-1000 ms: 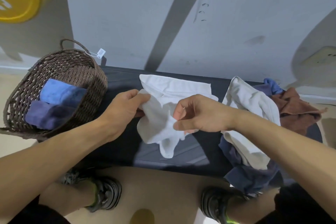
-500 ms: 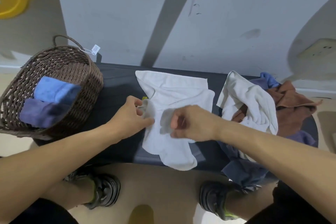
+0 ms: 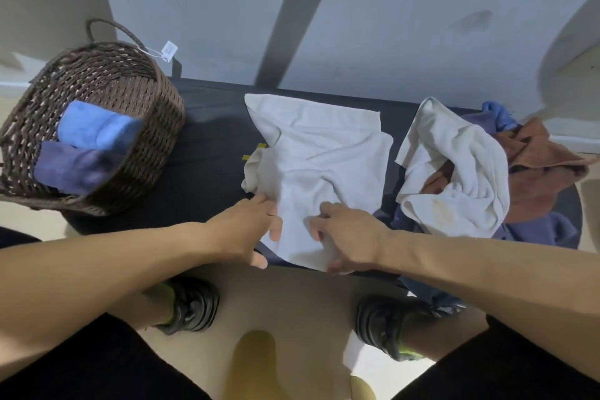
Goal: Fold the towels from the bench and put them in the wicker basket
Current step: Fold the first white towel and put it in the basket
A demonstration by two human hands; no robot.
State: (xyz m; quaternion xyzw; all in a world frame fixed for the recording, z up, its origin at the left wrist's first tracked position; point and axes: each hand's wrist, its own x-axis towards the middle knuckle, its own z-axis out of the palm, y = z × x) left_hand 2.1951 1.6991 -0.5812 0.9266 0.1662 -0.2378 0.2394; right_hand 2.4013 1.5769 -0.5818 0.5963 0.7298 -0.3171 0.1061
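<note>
A crumpled white towel [image 3: 324, 153] lies spread on the dark bench [image 3: 207, 153] in front of me. My left hand [image 3: 250, 230] rests on the towel's near left edge with its fingers stretched out. My right hand [image 3: 350, 237] sits on the near edge, fingers curled into the cloth and thumb at the hem, gripping it. The brown wicker basket [image 3: 143, 101] stands on the bench's left end. It holds a folded light blue towel [image 3: 94, 127] and a folded purple towel [image 3: 71, 166].
A loose pile fills the bench's right end: another white towel [image 3: 461, 166], a brown towel [image 3: 545, 156], a blue one [image 3: 496, 114] and a dark purple one [image 3: 545, 227]. A grey wall rises right behind the bench. My shoes and the beige floor are below.
Both hands came down and toward me, from holding the white towel lifted to lying on its near edge. The towel now lies flatter on the bench.
</note>
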